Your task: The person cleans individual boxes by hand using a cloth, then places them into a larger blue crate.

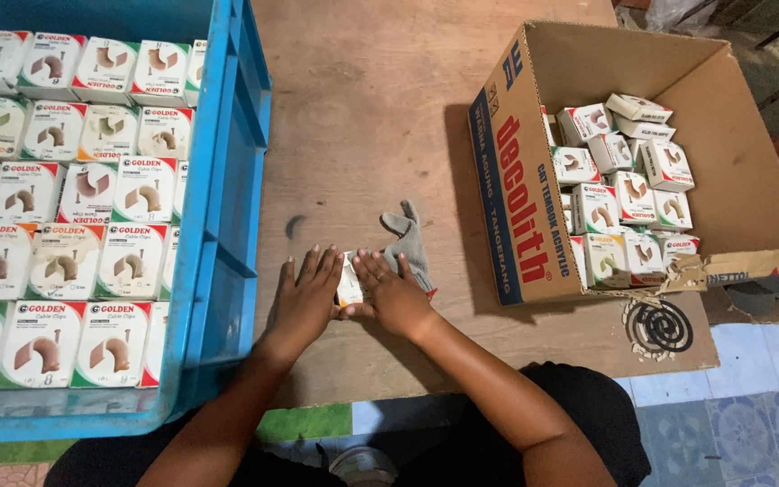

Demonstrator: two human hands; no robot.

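Both my hands rest on the wooden table (362, 108) and press on one small white box (350, 287) between them. My left hand (304, 299) lies flat on the box's left side, fingers spread forward. My right hand (391, 293) covers its right side, thumb toward the box. Most of the box is hidden under my fingers. A grey work glove (410, 243) lies on the table just beyond my right hand, touching it.
A blue plastic crate (227, 207) at the left holds several rows of small white boxes (74, 189). An open brown cardboard carton (732, 153) at the right holds several loose boxes (624, 189). A dark spiral coil (658, 326) lies by the carton's near corner.
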